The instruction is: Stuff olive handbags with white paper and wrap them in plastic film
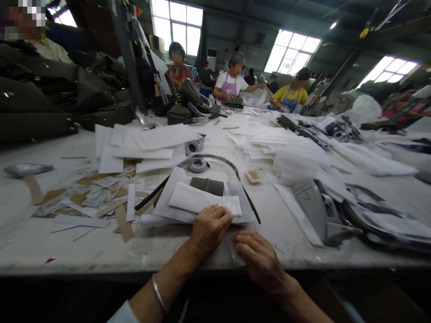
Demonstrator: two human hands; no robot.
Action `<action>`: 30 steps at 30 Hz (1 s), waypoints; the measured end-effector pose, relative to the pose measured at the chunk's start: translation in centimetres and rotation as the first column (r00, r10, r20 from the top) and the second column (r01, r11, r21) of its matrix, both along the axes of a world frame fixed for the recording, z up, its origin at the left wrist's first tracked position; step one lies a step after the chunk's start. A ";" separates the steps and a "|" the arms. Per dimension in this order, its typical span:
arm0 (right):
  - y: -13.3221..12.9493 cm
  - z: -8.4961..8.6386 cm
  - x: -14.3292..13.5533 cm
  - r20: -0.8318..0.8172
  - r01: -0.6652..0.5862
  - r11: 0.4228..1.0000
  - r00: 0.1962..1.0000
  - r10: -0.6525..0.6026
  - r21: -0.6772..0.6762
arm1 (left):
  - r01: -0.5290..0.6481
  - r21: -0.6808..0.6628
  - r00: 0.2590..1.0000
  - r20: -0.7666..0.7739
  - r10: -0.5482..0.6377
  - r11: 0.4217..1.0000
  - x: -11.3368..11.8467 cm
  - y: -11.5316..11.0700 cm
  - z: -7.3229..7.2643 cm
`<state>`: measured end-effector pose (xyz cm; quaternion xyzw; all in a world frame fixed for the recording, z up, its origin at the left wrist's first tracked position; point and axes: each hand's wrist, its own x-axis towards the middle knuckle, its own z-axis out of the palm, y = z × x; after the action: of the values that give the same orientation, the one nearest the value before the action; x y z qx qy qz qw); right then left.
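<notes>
My left hand (210, 226) has its fingers bent together at the lower edge of a folded white sheet (195, 199). That sheet lies across a dark grey item (207, 185), with larger translucent white wrapping (164, 202) beneath. Just right of it and closer to the table edge, my right hand (257, 255) pinches a clear plastic piece (236, 251). The plastic seems to reach up towards my left fingertips. A black strap (218, 158) arches around the wrapping, its ends coming down on both sides.
Paper and card scraps (87, 193) cover the left of the table (188, 262). White sheets (289, 152) and grey bag parts (313, 211) lie right. A small tray (255, 176) stands behind the wrapping. People work at the far side.
</notes>
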<state>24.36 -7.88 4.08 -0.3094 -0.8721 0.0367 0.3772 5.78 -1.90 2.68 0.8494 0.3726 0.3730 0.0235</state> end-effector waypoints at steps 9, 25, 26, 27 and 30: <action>0.0 2.1 -1.0 -0.021 0.017 0.995 1.000 -0.019 -0.098 | 0.015 0.099 1.000 0.008 -0.016 0.995 0.4 -0.1 -1.4; 8.5 3.2 -1.6 0.066 0.220 0.906 0.975 -0.210 -0.361 | -0.140 -0.188 0.982 0.100 0.160 0.972 0.7 -0.1 0.8; 8.8 2.9 -1.6 0.049 0.239 0.876 0.969 -0.240 -0.419 | -0.153 -0.190 0.980 0.096 0.173 0.970 0.8 0.0 0.6; 9.0 2.6 -1.7 0.031 0.251 0.842 0.962 -0.270 -0.477 | -0.161 -0.193 0.979 0.094 0.182 0.968 0.8 0.0 0.5; 9.4 1.8 -1.8 -0.030 0.252 0.749 0.940 -0.341 -0.612 | -0.132 -0.178 0.981 0.118 0.154 0.975 0.5 -0.2 0.4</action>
<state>22.53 1.56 5.89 -0.5439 -0.7261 0.2719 0.3209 6.28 -2.11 3.12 0.7888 0.4610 0.3956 0.0932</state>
